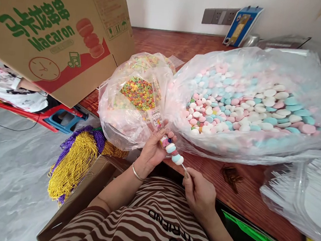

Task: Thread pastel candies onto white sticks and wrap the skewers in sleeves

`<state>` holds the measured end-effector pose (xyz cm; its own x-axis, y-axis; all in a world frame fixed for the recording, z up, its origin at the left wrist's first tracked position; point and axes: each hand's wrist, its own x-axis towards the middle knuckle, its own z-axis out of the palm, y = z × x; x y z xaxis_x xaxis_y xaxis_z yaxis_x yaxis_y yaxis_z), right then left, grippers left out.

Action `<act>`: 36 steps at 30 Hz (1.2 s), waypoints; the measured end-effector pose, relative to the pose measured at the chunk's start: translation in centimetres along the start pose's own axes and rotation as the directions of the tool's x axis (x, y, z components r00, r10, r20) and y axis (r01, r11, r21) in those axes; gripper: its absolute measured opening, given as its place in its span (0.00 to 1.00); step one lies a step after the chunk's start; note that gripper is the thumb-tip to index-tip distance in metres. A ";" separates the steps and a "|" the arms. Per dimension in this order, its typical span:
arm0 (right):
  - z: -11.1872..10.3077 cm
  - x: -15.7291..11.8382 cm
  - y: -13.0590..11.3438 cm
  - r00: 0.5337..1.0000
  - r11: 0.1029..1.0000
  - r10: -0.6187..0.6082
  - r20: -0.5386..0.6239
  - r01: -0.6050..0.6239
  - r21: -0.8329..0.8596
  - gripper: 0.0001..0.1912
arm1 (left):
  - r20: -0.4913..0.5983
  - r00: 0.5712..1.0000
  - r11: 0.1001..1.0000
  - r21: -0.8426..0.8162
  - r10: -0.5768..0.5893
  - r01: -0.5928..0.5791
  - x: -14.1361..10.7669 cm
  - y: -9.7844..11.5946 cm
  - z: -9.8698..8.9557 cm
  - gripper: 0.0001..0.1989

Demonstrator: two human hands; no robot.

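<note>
A white stick (184, 167) carries a row of pink, blue and white candies (174, 153). My right hand (200, 194) pinches the lower end of the stick. At the upper end my left hand (156, 147) has its fingers curled round a small printed wrapper (165, 140), beside the top candies. Just beyond my left hand lies an open clear bag of small colourful ring-shaped candies (140, 93). To its right a larger clear bag holds pink, white and blue round candies (245, 111).
A big Macaron carton (58, 27) stands at the left, with gold and purple beads (77, 161) below it. A bag of white sticks (309, 191) and a brown pile of twist ties (231, 177) lie on the right. A blue device (242, 26) leans on the wall.
</note>
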<state>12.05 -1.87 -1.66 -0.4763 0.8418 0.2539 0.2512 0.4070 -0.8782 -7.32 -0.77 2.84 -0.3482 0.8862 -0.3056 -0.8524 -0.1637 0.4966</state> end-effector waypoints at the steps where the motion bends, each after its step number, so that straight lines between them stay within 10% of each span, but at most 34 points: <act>1: 0.1 0.0 -0.4 0.988 0.975 0.140 0.066 -0.149 0.164 0.13 | 0.017 1.000 1.000 -0.021 0.001 0.000 0.1 -0.1 0.1 0.15; 4: 0.4 0.0 -1.6 0.834 0.605 0.379 0.400 -0.551 0.575 0.19 | 0.057 0.998 0.998 -0.057 -0.010 0.013 0.4 -0.5 0.4 0.15; 7: 0.8 0.1 -2.0 0.750 0.327 0.335 0.571 -0.661 0.676 0.20 | 0.048 0.997 0.998 -0.040 -0.055 0.057 0.7 -0.9 0.8 0.11; 10: 0.9 0.2 -1.7 0.803 0.528 0.363 0.473 -0.596 0.605 0.18 | 0.009 0.997 0.997 -0.001 -0.078 0.078 0.8 -1.2 1.2 0.11; 14: 0.7 0.4 -0.3 0.995 0.995 0.086 0.056 -0.089 0.046 0.14 | -0.040 0.997 0.997 0.053 -0.059 0.061 0.8 -1.3 1.8 0.13; 19: 0.6 0.7 1.1 0.981 0.922 -0.183 -0.062 0.149 -0.356 0.12 | -0.123 0.992 0.995 0.101 -0.005 0.018 0.7 -1.4 2.4 0.14; 23: 1.0 0.8 0.0 0.990 0.977 0.143 0.018 -0.144 0.155 0.16 | -0.079 0.996 0.992 0.121 0.035 -0.026 0.2 -2.2 2.5 0.15; 26: 1.4 1.2 -1.4 0.856 0.568 0.353 0.377 -0.517 0.640 0.17 | -0.006 1.000 0.991 0.131 -0.015 0.016 -0.3 -3.0 2.1 0.16; 29: 1.6 1.7 -2.0 0.781 0.185 0.316 0.539 -0.608 0.772 0.14 | 0.078 0.991 0.990 0.096 -0.109 0.101 -0.4 -3.4 1.3 0.18; 36: 1.1 1.8 -1.4 0.783 0.153 0.268 0.562 -0.610 0.777 0.14 | 0.141 0.988 0.995 0.087 -0.060 0.048 1.1 -0.2 0.7 0.36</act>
<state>9.96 -1.35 -0.40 -0.7787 0.5689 -0.2646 -0.3257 -0.7270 -0.6044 -7.24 0.59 2.99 -0.2386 0.9465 -0.2174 -0.8310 -0.0831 0.5500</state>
